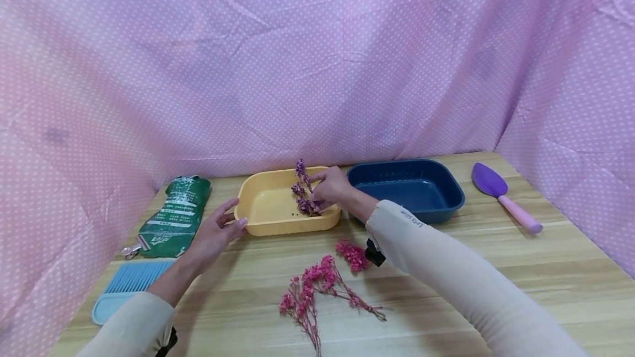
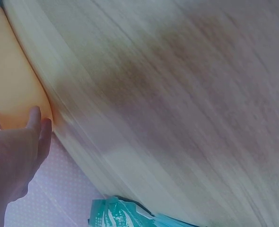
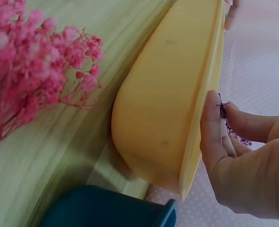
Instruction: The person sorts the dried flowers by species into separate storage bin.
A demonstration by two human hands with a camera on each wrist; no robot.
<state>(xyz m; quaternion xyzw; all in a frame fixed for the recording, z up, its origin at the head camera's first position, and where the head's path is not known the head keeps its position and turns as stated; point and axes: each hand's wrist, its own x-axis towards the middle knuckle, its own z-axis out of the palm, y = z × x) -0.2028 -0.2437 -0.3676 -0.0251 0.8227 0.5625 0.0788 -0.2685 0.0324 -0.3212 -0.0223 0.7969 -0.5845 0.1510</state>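
The fingers of the right hand (image 1: 332, 187) are brought together, thumb to forefinger, with a thin part of the purple sprig (image 1: 299, 189) pinched between them; a fingertip hold probably suits something so slight, since squeezing might crumble its blooms. Most of the sprig shows just left of these fingertips, over the yellow tray (image 1: 278, 228), its upper end overlapping the far rim in the head view. The left hand (image 1: 218, 231) has its fingers loosely apart and little bent, touching the tray's left end, seemingly to steady it. Pink flowers (image 1: 322, 273) lie nearer the camera than the right fingers, the blue tray (image 1: 441, 215) just right of them, the green bag (image 1: 175, 219) left of the left fingers.
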